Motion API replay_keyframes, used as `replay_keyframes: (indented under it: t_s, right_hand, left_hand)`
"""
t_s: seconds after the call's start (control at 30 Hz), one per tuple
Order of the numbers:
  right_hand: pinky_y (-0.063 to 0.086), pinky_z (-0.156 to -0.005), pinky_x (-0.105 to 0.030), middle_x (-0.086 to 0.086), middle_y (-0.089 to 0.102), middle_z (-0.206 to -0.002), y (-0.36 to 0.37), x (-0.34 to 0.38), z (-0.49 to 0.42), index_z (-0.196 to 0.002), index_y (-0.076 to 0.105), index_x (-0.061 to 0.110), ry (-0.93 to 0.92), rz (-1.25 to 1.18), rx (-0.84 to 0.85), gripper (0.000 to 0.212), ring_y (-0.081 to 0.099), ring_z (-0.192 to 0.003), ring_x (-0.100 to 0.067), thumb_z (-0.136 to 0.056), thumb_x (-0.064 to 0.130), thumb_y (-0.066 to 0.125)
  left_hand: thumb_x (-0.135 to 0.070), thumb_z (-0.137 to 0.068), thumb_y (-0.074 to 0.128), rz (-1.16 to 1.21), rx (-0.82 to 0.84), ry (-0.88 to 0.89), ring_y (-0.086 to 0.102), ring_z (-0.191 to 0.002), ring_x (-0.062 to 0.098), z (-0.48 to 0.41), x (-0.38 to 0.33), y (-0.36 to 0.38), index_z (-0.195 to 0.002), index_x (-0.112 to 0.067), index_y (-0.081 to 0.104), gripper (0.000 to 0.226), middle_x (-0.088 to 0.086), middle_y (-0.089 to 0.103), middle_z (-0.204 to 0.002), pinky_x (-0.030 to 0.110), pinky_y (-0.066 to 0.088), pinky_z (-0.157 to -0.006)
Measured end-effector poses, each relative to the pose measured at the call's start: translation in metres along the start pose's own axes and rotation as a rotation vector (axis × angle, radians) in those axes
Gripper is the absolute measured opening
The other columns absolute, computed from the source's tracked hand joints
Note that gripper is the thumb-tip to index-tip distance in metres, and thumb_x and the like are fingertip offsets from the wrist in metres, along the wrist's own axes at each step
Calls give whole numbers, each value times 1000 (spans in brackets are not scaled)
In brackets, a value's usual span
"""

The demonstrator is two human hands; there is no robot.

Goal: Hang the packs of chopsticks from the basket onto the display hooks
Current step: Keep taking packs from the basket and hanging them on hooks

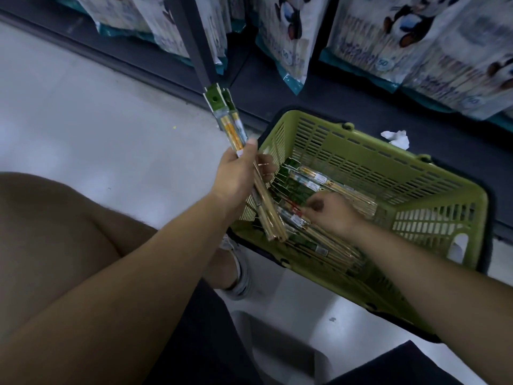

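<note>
Left forearm up close, left hand wrapped round a bundle of chopstick packs, green tabs up. Right hand is down in the green basket, pinching one of the loose packs. Gathering stage, I'd say. Next: lift it into the bundle, then find the hooks.

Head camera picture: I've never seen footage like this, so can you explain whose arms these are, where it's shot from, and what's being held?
No machine here: a person wears a camera on the head, looking down at their own arms. The left hand grips a bundle of chopstick packs, green header cards pointing up. The right hand reaches into the green basket on the grey floor, fingers among more packs; blur hides whether it grips one. Behind are panda-printed bags on a dark shelf.
</note>
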State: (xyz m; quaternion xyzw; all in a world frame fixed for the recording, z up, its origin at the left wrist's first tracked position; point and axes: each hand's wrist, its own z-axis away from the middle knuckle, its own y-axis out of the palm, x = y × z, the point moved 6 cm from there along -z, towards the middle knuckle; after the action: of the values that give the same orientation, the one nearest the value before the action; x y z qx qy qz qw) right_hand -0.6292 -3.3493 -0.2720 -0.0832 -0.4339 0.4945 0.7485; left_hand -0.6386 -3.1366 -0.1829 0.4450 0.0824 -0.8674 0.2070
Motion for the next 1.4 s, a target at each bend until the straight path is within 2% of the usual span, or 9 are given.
replay_keyframes:
  t_s: [0.2, 0.33, 0.57, 0.8, 0.93, 1.03, 1.13, 1.3, 1.4]
  right_hand:
    - [50, -94, -36, -13, 51, -139, 48, -58, -15, -149, 42, 15, 151, 277, 95, 79, 56, -118, -32, -86, 48, 77]
    - [54, -81, -38, -10, 50, -127, 56, -59, -22, -130, 53, 19, 169, 358, -22, 59, 58, -108, -31, -84, 44, 80]
    - [49, -82, -35, -14, 60, -121, 50, -57, -38, -124, 59, 13, 137, 517, 17, 43, 59, -111, -32, -93, 41, 70]
    - [41, -69, -31, -11, 64, -113, 52, -65, -33, -108, 58, 17, 144, 544, 84, 39, 57, -90, -25, -90, 49, 72]
    - [44, -75, -30, -13, 62, -120, 53, -68, -32, -119, 62, 13, 141, 535, 149, 48, 61, -105, -29, -90, 50, 71]
    - [50, -80, -33, -12, 66, -121, 50, -66, -29, -126, 61, 12, 140, 478, 133, 50, 64, -106, -30, -91, 46, 72]
    - [44, -71, -30, -9, 67, -115, 38, -60, -24, -125, 62, 14, 129, 399, 82, 43, 63, -95, -25, -93, 41, 71]
    - [43, -63, -30, -7, 68, -87, -10, -21, -14, -96, 69, 16, 59, 7, -88, 23, 62, -77, -23, -87, 34, 79]
    - [43, -61, -26, 9, 69, -81, -39, 32, 2, -85, 68, 28, -76, -112, -141, 16, 64, -72, -8, -85, 38, 80]
  left_hand:
    - [-35, -107, 54, -75, 68, 4, 68, -60, 22, -7, 9, -7, -109, -6, 49, 30, 9, 71, -76, 36, 58, -59]
    - [-37, -108, 54, -117, 82, 29, 68, -59, 22, -9, 10, -7, -111, -5, 49, 32, 5, 71, -74, 34, 58, -57]
    - [-36, -108, 53, -129, 77, 32, 67, -58, 22, -8, 10, -4, -107, -10, 48, 26, 2, 71, -72, 42, 58, -63]
    - [-34, -108, 54, -73, 71, 26, 67, -61, 23, -7, 10, -7, -110, -6, 48, 28, 6, 69, -76, 36, 59, -61]
    - [-35, -108, 54, -72, 74, 22, 67, -62, 23, -6, 12, -8, -112, -7, 48, 29, 6, 70, -77, 37, 59, -63]
    - [-35, -108, 52, -91, 78, 31, 68, -63, 22, -7, 11, -7, -111, -8, 47, 28, 6, 71, -79, 37, 59, -63]
    - [-36, -108, 52, -120, 62, 43, 66, -61, 19, -5, 9, -6, -107, -12, 48, 24, 3, 69, -74, 37, 58, -63]
    - [-39, -106, 55, -233, 16, 68, 57, -53, 11, 2, 11, 0, -100, -14, 48, 26, -7, 60, -59, 30, 53, -58]
    - [-47, -103, 59, -241, 21, 23, 55, -59, 12, 6, 16, 7, -105, -11, 50, 36, 2, 58, -74, 26, 51, -53]
